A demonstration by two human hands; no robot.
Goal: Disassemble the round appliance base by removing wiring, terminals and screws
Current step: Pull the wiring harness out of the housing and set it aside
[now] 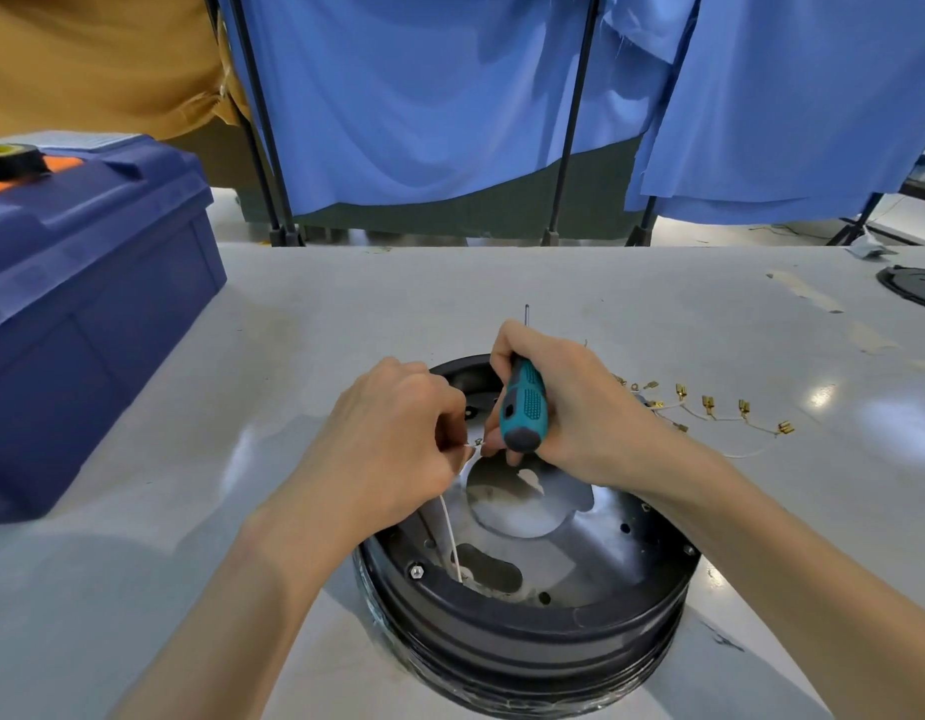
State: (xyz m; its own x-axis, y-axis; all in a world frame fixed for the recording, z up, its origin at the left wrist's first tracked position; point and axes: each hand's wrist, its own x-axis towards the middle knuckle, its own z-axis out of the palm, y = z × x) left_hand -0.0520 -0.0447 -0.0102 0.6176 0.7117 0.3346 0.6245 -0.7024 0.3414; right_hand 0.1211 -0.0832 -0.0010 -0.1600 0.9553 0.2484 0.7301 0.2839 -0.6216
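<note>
The round black appliance base [523,636] sits open side up on the table, its silver metal plate [569,553] showing inside. A white wire [450,537] rises from a slot in the plate. My left hand [393,444] pinches the wire's upper end, where a small ring terminal [476,443] sticks out. My right hand [564,407] grips a teal screwdriver [523,407], shaft pointing up and away, while its fingertips touch the terminal. Both hands hover over the far half of the base.
A string of brass terminals on thin white wire [710,407] lies on the table right of the base. A blue toolbox [86,283] with a tape roll [13,161] stands at left. A black round part [917,285] sits at the far right edge.
</note>
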